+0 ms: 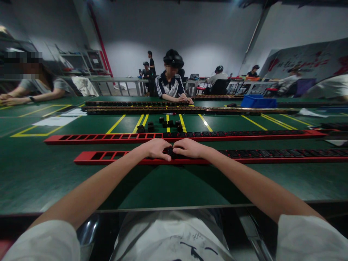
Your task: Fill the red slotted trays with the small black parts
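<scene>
Closest to us is our white shirt (168, 235), beside the green tabletop (49, 181). Over the nearer red frame (81, 158), our left grip (157, 148) and right grip (188, 148) meet at a small black block (169, 150), fingers bent around it; whether either is clenched on it, we cannot tell. Just beyond, we see the farther red frame (51, 140), partly filled, with loose black blocks (150, 126) past it.

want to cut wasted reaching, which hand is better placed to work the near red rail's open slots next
Probably the left hand: it's nearer the open slots at the left of the near red rail; the right hand lies farther right.
</scene>
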`<state>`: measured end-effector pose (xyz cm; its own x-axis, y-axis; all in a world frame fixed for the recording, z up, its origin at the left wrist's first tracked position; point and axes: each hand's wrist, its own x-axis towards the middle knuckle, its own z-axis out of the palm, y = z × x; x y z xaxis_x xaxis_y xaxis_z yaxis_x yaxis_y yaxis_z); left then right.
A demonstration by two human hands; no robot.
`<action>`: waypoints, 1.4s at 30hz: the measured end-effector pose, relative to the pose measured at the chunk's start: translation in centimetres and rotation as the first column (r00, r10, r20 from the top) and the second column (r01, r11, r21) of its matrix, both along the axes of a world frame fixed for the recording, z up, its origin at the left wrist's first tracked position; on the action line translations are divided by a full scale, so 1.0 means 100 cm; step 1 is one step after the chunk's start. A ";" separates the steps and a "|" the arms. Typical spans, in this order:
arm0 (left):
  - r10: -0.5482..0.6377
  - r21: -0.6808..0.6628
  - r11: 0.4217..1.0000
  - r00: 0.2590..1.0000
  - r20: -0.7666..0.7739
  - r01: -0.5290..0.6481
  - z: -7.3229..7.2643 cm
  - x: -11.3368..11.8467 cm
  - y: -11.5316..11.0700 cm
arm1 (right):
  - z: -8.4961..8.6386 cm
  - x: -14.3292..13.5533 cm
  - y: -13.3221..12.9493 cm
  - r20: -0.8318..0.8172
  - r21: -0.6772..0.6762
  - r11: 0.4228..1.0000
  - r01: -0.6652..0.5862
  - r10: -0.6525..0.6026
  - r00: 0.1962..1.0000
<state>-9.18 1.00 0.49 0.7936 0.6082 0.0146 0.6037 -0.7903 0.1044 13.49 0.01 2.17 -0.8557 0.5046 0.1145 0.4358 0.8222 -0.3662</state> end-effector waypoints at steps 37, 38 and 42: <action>0.014 -0.029 1.000 0.998 0.068 -0.012 0.002 0.002 -0.003 | 0.000 -0.001 -0.001 0.029 0.032 0.999 0.004 -0.005 1.000; 0.022 -0.033 0.999 0.997 0.068 -0.020 0.002 0.003 -0.003 | 0.000 -0.001 -0.001 0.030 0.031 1.000 0.004 -0.005 1.000; 0.047 -0.040 0.998 0.997 0.065 -0.044 0.000 0.004 -0.002 | 0.000 -0.001 -0.001 0.024 0.027 1.000 0.006 -0.007 1.000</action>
<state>-8.81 0.82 0.49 0.7634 0.6446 0.0416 0.6297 -0.7569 0.1747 13.39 -0.09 2.21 -0.8552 0.5069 0.1081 0.4493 0.8290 -0.3331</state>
